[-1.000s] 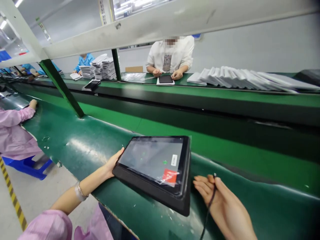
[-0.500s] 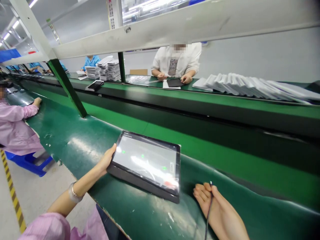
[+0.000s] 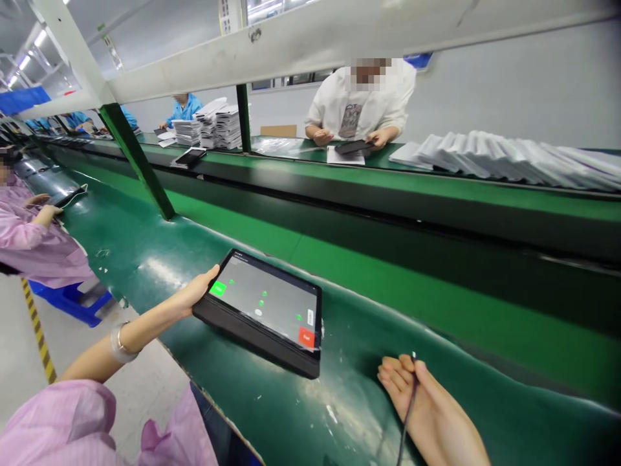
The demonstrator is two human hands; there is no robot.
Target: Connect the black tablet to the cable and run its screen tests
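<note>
My left hand [image 3: 193, 292] grips the left edge of a black tablet [image 3: 264, 309] that lies on the green bench mat [image 3: 145, 259]. Its screen is lit grey with green dots, a green button and a red button, under a clear film. My right hand [image 3: 417, 401] rests palm up on the mat to the right of the tablet. A thin black cable [image 3: 408, 401] runs across its palm, its plug end pinched between thumb and fingers. The cable is apart from the tablet.
A green conveyor belt [image 3: 388, 259] runs behind the mat. Across it a person in white [image 3: 363, 103] handles a dark tablet, beside a fanned row of white sleeves [image 3: 509, 162]. Stacked white boxes [image 3: 213, 126] stand farther left. A person in pink [image 3: 33, 239] sits at my left.
My left hand has slid the tablet leftward and laid it flatter on the mat, away from my right hand. The right hand with the cable has stayed put.
</note>
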